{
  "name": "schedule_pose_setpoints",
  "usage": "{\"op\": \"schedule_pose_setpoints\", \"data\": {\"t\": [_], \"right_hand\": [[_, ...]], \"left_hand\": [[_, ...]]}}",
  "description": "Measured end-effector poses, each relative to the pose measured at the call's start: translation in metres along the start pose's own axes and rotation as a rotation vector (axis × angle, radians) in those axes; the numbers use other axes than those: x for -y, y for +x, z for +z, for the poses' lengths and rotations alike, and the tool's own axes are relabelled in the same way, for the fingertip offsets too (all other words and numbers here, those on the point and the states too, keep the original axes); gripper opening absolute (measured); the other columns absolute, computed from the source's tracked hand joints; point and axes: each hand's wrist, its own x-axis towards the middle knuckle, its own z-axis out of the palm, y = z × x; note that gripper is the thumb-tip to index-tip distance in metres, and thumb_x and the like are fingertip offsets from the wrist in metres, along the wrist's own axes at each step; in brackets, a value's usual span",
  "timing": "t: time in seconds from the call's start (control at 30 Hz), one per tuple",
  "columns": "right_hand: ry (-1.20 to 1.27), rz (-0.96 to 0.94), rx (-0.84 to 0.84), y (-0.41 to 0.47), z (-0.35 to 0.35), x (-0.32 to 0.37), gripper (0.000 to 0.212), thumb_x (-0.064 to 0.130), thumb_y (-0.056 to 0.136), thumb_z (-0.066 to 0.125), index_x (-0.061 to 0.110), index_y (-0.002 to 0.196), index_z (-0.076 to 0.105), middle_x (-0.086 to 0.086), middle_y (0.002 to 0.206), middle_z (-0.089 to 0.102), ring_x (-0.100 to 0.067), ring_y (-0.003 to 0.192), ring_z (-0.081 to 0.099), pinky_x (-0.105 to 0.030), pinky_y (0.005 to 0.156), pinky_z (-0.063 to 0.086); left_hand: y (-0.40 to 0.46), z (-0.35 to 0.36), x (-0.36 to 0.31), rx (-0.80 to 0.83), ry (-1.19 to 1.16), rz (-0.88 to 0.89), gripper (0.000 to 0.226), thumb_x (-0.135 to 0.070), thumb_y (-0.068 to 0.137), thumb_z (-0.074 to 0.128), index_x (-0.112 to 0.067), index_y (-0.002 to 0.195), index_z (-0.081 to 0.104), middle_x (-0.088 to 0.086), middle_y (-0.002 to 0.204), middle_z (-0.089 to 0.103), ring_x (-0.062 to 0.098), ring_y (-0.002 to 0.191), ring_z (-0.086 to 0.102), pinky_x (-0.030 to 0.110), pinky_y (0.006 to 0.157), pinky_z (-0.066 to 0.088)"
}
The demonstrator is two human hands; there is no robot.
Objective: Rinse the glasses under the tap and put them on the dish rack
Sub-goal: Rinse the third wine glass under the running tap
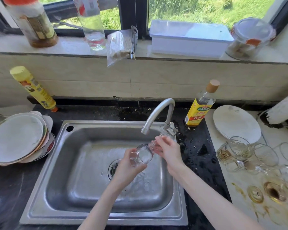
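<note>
While water runs, glass (144, 155) in both hands, labels unreadable

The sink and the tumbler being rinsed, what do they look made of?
The sink looks like brushed stainless steel: grey, dull sheen, pressed basin. The tumbler, held by the left hand and right hand, seems clear glass, though clear plastic can't be excluded.
</note>
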Motion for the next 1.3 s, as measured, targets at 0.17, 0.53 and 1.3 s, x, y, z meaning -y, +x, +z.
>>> {"op": "schedule_pose_setpoints", "data": {"t": [0.17,0.53,1.3], "right_hand": [[-0.146,-0.203,-0.009,-0.019,0.003,-0.001,0.016,0.016,0.090,0.061,0.008,0.102,0.067,0.001,0.089,0.070,-0.007,0.083,0.066,-0.015,0.072,0.051],[-0.416,-0.417,-0.198,-0.080,0.016,-0.007,0.019,0.021,0.089,0.063,0.009,0.099,0.074,0.004,0.086,0.073,-0.007,0.084,0.066,-0.019,0.077,0.050],[-0.261,-0.367,-1.189,-0.471,-0.116,-0.149,0.013,0.007,0.086,0.064,0.003,0.091,0.075,-0.012,0.094,0.068,0.018,0.075,0.058,-0.001,0.069,0.039]], "left_hand": [[-0.008,-0.007,-0.007,0.011,0.149,0.125,0.059,-0.027,0.073,0.078,-0.032,0.115,0.038,-0.012,0.105,0.055,0.003,0.102,0.051,0.018,0.081,0.038],[-0.028,-0.043,-0.026,0.184,0.850,0.499,0.062,-0.051,0.089,0.050,-0.023,0.140,0.029,-0.006,0.137,0.044,0.014,0.125,0.040,0.025,0.099,0.031],[-0.266,0.095,-0.040,0.930,1.151,1.588,0.066,-0.070,0.087,0.011,-0.039,0.144,0.025,-0.012,0.148,0.035,0.018,0.140,0.025,0.038,0.109,0.010]]}}
